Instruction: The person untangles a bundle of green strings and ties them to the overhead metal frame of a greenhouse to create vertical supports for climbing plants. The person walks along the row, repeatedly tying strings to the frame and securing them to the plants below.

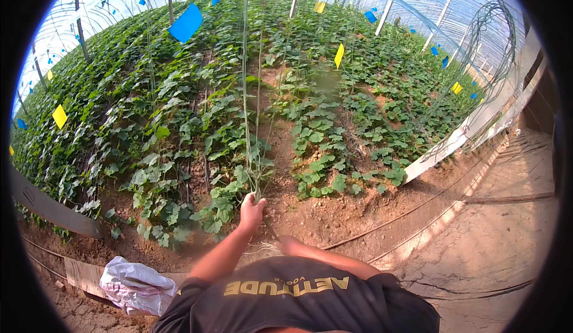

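My left hand (251,213) grips a bundle of pale green twine (254,178) in front of my body, thumb uppermost. The strands rise from the fist, fan out slightly and run up as long vertical lines (245,73) past the top of the view. Close to my waist is my right hand (290,245), blurred and with its fingers partly hidden. A thin dark strip (271,231) slants from below the left fist to the right fingers; whether it is a cord or a blade is unclear. Loose pale string ends (263,248) lie or hang beside the right hand.
Rows of leafy vine plants (165,154) fill the greenhouse ahead. Blue sticky cards (186,23) and yellow ones (339,56) hang above them. At right, a leaning white post (441,154) carries tangled twine (497,42). A white woven sack (136,284) sits low at left; hoses (385,227) cross the soil.
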The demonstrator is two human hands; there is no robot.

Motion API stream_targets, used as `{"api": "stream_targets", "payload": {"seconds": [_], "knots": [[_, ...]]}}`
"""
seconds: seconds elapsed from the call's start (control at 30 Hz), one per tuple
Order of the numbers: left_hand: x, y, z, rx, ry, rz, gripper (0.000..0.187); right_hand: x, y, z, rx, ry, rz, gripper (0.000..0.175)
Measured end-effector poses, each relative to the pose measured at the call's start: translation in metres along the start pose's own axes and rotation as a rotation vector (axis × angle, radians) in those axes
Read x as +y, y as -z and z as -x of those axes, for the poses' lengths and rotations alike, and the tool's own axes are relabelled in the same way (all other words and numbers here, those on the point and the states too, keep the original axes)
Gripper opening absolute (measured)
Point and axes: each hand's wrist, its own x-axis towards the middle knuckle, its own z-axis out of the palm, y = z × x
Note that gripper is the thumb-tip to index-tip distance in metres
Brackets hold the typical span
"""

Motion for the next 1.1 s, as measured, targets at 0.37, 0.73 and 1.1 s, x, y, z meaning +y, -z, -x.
{"api": "stream_targets", "payload": {"seconds": [0.37, 0.73, 1.1], "knots": [[0.114, 0.185, -0.100, 0.358, -0.156, 0.491, 0.020, 0.126, -0.016, 0.163, 0.101, -0.577, 0.080, 0.033], [0.191, 0.325, -0.100, 0.516, -0.332, 0.241, 0.023, 0.200, -0.025, 0.354, 0.078, -1.280, 0.298, 0.027], [0.238, 0.430, -0.071, 0.933, -0.354, -0.133, 0.023, 0.236, 0.057, 0.382, -0.058, -1.676, 0.297, 0.025]]}}
